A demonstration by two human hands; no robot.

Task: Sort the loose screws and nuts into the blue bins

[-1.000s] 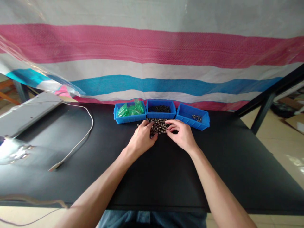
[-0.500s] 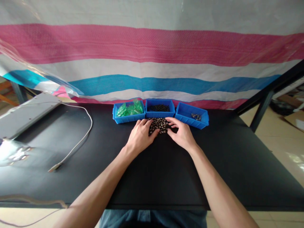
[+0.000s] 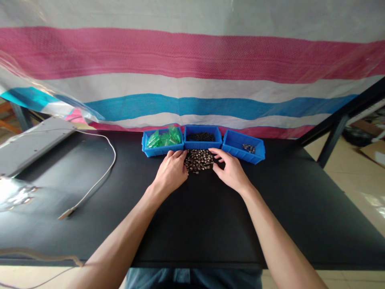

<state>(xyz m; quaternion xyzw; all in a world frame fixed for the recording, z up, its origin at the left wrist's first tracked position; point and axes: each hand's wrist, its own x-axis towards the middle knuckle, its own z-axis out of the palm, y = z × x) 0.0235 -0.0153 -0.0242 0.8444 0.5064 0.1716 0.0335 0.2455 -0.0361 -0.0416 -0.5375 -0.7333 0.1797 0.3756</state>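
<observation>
A pile of small shiny metal parts (image 3: 199, 160) lies on the black table, just in front of the middle blue bin (image 3: 203, 144). At the pile's left edge rests my left hand (image 3: 173, 168), its thumb and fingers apart and touching the parts. My right hand (image 3: 228, 168) is at the right edge, fingers and thumb spread around a gap, with nothing seen between them. Green pieces (image 3: 164, 139) fill the left blue bin (image 3: 162, 151). Small dark parts (image 3: 203, 137) lie in the middle one. The right blue bin (image 3: 245, 154) holds a few metal parts (image 3: 249, 148).
A white cable (image 3: 100, 180) curves over the left of the table (image 3: 300, 208). Behind it sits a flat grey panel (image 3: 36, 144), with a clear plastic bag (image 3: 18, 194) nearer. A striped sheet (image 3: 192, 60) hangs behind the bins. Black metal struts (image 3: 332, 140) stand at right.
My left hand has shifted left and a little towards me, uncovering more of the pile, which now spreads further left. My right hand has barely moved.
</observation>
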